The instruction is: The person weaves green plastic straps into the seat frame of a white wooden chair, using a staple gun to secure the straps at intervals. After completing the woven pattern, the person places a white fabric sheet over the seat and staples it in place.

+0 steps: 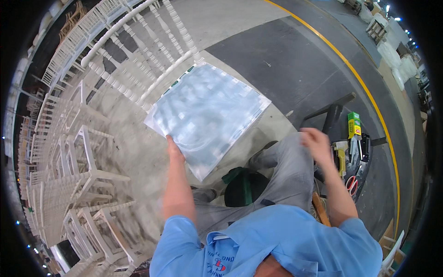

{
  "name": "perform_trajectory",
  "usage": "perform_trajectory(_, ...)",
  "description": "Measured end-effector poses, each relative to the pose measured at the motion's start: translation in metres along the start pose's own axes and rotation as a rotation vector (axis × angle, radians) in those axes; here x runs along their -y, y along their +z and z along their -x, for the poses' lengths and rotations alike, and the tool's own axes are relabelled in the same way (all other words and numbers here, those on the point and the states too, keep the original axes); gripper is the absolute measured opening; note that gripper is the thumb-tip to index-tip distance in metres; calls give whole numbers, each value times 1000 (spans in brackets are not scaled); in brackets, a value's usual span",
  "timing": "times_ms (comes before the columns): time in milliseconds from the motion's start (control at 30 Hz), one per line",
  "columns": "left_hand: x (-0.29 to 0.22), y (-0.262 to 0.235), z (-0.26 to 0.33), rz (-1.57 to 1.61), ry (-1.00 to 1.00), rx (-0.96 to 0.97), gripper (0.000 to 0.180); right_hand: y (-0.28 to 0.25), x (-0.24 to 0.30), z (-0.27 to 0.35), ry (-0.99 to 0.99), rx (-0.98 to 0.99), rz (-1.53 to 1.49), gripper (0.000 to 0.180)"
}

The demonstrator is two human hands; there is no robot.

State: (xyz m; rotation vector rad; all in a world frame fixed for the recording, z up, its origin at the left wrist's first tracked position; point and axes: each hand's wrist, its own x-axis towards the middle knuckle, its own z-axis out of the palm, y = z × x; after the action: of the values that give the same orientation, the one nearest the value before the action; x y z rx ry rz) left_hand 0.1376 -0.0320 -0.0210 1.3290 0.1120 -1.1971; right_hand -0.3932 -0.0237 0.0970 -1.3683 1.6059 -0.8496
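Note:
A white chair with turned back spindles stands before me. Its seat is covered by a shiny, pale blue-white plastic sheet, wrinkled and overhanging the edges. My left hand is closed at the seat's near left edge, its fingers partly hidden beside the sheet. Off to the right, above my thigh and apart from the chair, is my right hand. Its fingers look bent but are smeared by motion, and whatever they may hold cannot be made out.
A dark stool at my right carries a green-yellow box, a yellow-handled tool and red-handled scissors. More white chairs crowd the left side. Between my legs sits a dark round object. A yellow floor line curves along the right.

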Motion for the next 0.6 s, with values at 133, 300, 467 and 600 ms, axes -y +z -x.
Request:
perform_trajectory(133, 15, 0, 12, 72, -31, 32, 79, 170, 14, -25, 486, 439, -200, 79)
perform_trajectory(300, 56, 22, 35, 103, -20, -90, 76, 227, 2, -65, 417, 184, -58, 86)
perform_trajectory(467, 102, 16, 72, 438, 118, -35, 78, 235, 44, -107, 251, 137, -260, 57)
perform_trajectory(600, 136, 54, 106, 515, -83, -19, 84, 193, 32, -140, 222, 328, -272, 48)
